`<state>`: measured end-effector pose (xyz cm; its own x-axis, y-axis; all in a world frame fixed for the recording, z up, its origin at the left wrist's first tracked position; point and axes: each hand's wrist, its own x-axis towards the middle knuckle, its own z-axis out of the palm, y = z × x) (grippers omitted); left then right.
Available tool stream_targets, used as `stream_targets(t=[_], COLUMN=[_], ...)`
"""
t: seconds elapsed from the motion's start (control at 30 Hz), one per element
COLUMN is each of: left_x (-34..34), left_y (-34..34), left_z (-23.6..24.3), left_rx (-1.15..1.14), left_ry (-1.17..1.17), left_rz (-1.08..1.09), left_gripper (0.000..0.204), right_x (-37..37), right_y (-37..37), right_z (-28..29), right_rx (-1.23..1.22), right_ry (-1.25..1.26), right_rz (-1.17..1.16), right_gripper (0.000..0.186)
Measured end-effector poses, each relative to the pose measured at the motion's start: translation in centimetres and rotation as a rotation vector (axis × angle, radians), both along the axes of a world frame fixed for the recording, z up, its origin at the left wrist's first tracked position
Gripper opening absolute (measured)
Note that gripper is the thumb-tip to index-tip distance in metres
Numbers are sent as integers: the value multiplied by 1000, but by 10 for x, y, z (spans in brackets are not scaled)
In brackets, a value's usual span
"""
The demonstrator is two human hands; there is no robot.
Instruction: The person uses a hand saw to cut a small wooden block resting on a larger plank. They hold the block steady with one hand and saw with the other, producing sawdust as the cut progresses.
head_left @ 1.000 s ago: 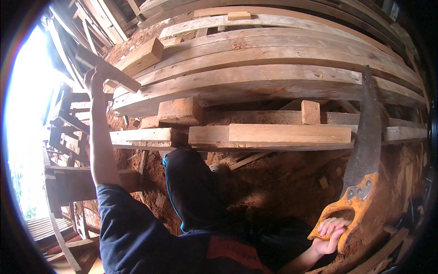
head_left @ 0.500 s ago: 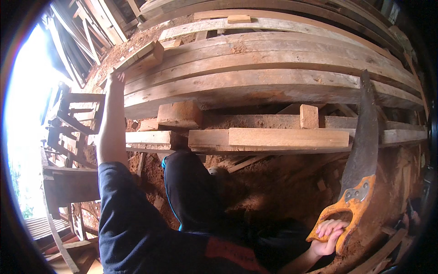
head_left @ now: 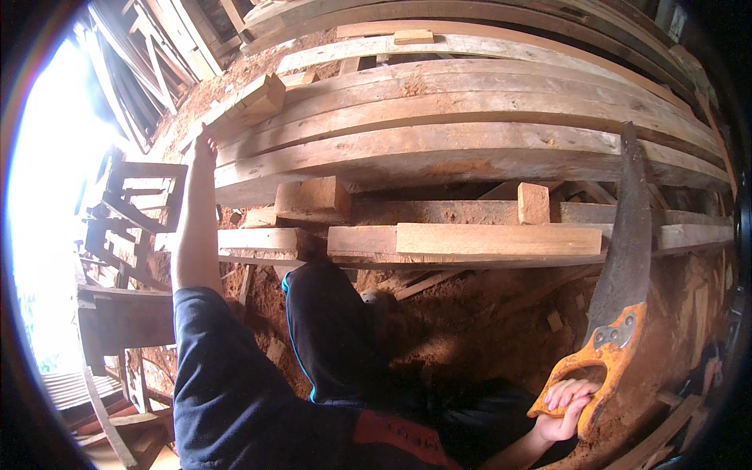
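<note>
My right hand (head_left: 565,399) is wrapped round the orange wooden handle of a handsaw (head_left: 627,235). Its dark, worn blade points away from me, the tip over the nearest of several thick beams (head_left: 439,145). On the left, my outstretched arm brings my left hand (head_left: 205,145) to the near end of a short thick piece of wood (head_left: 254,100) lying across the beam ends. The fingers there are curled and partly hidden against it. A pale flat board (head_left: 497,239) lies on a nearer timber, with a small upright block (head_left: 533,204) behind it.
A chunky wood block (head_left: 313,199) sits above my bent knee (head_left: 325,301). Reddish sawdust and offcuts cover the ground (head_left: 470,329). Stacked wooden frames (head_left: 133,204) stand at left against bright light. More planks (head_left: 470,11) lie at the back.
My left hand has shifted slightly nearer along the short thick piece of wood. The view has moved a little; the handsaw stays almost still in my right hand.
</note>
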<state>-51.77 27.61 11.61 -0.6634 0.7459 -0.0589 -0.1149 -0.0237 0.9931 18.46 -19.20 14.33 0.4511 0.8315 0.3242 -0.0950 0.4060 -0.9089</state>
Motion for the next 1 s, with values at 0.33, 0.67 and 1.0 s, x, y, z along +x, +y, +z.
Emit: stream_targets(t=[0.33, 0.67, 1.0], left_x=[53, 372, 524], left_y=[-17, -176, -225], left_z=[22, 119, 111], left_rx=[-72, 662, 390], left_ry=[653, 1507, 1331], left_rz=[472, -668, -1148], left_gripper=[42, 27, 68], right_x=[-1, -1, 2], right_y=[2, 1, -2], right_z=[2, -2, -5], right_rx=[-4, 10, -9], right_ry=[7, 14, 79], right_rz=[-8, 25, 16], right_gripper=[20, 21, 20])
